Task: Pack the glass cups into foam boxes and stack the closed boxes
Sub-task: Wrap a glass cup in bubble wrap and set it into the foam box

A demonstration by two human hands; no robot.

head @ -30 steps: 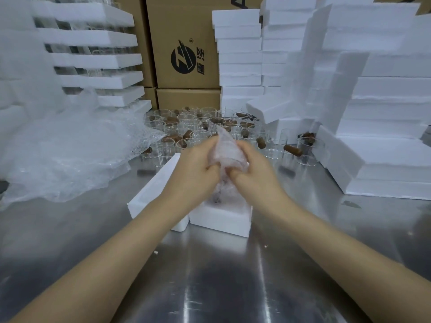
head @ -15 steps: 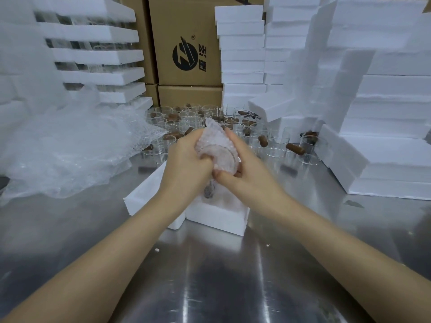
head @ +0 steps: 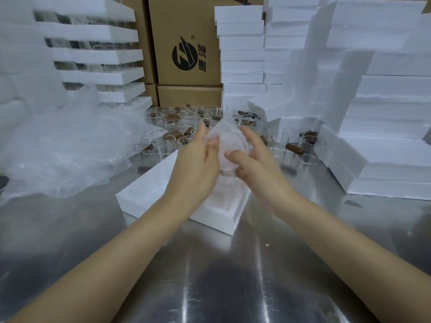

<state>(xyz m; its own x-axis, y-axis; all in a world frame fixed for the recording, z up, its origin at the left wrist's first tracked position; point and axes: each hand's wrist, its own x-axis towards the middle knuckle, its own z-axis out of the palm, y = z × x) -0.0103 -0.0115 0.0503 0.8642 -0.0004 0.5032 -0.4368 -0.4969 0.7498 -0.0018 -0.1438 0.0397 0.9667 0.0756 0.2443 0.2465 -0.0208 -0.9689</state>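
Above the open foam box (head: 210, 219), left grip (head: 198, 166) and right grip (head: 258, 171) both clasp the wrapped cup (head: 227, 145), best lowered straight into its cavity, wrap tucked in.

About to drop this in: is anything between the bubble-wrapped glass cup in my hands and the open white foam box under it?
Nothing visible. The bubble-wrapped glass cup, held by the left hand and right hand, is directly above the open white foam box; its cavity looks free where it shows.
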